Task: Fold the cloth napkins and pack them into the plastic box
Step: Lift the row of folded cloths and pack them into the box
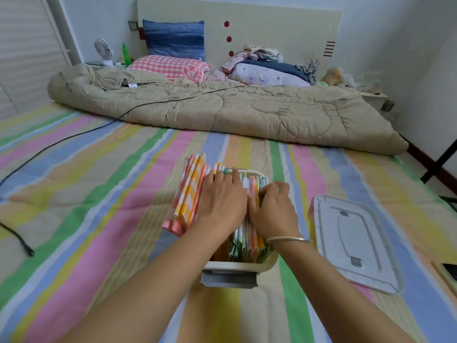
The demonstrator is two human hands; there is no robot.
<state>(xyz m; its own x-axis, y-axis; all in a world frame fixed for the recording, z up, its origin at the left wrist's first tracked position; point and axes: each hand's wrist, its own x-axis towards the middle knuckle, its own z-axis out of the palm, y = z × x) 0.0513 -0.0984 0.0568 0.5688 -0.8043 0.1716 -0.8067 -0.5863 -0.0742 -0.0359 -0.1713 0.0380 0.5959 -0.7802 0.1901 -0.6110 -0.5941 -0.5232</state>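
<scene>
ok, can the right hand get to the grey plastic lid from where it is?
Probably yes. The grey plastic lid lies flat on the striped bedsheet, just right of the cream plastic box, with nothing lying between it and the right hand, which would first have to leave the folded napkins.

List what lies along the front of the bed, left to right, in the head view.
Black cable end → checked napkins leaning out of the box → left hand → right hand, both pressing on the folded napkins in the plastic box → box lid lying flat on the sheet.
</scene>
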